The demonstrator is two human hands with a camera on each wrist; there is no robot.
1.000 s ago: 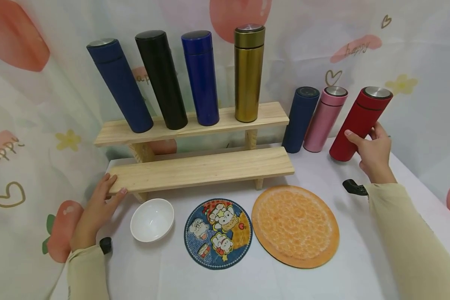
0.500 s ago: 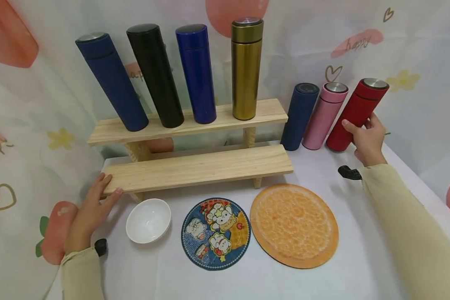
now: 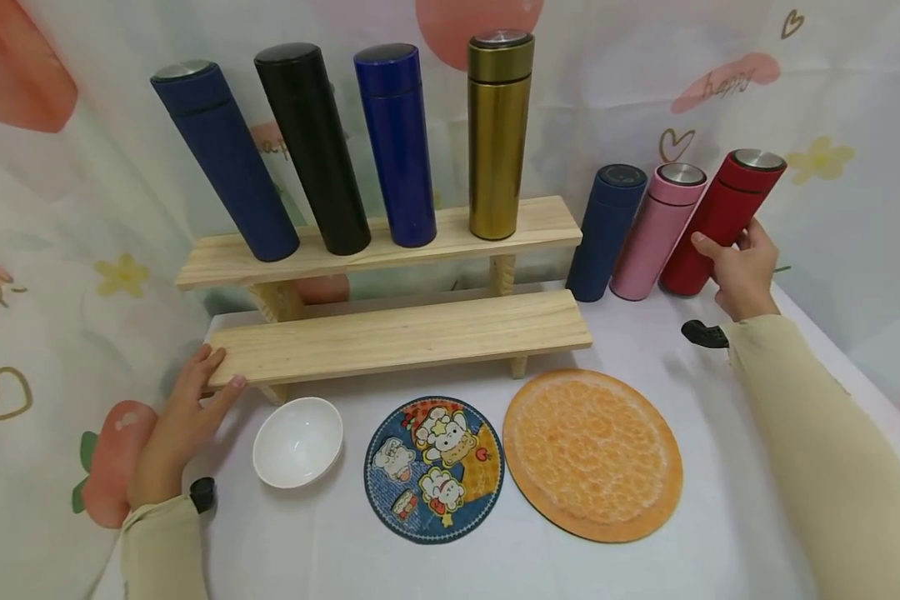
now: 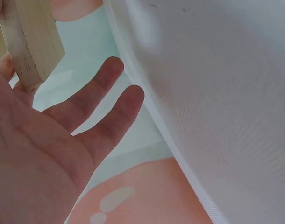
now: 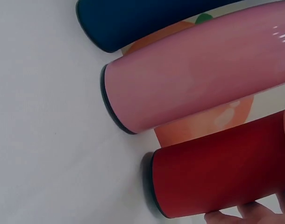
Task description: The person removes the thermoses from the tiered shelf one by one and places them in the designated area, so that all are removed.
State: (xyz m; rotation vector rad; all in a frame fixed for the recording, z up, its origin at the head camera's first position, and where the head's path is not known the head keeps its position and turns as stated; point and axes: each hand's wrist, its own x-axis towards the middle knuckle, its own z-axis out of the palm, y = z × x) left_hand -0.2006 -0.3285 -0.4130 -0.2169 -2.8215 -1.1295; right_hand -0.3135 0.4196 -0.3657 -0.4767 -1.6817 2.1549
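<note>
My right hand (image 3: 747,271) grips a red thermos (image 3: 720,225) around its middle, thumb on the near side. The thermos stands close beside a pink thermos (image 3: 656,233), its base right at the white cloth; in the right wrist view a narrow gap separates the red body (image 5: 222,168) from the pink one (image 5: 194,70). A navy thermos (image 3: 606,233) is left of the pink one. My left hand (image 3: 183,425) holds the left end of the wooden two-step shelf's lower board (image 3: 397,337) between thumb and fingers; two other fingers (image 4: 117,114) extend free.
On the upper board (image 3: 450,237) stand a navy thermos (image 3: 228,167), a black one (image 3: 315,150), a blue one (image 3: 397,150) and a gold one (image 3: 499,142). In front lie a white bowl (image 3: 297,442), a cartoon mat (image 3: 435,471) and an orange round mat (image 3: 592,454).
My right hand has moved the red thermos back, toward the wall, and nearer the pink one. My left hand keeps its place on the shelf; the head view has shifted slightly.
</note>
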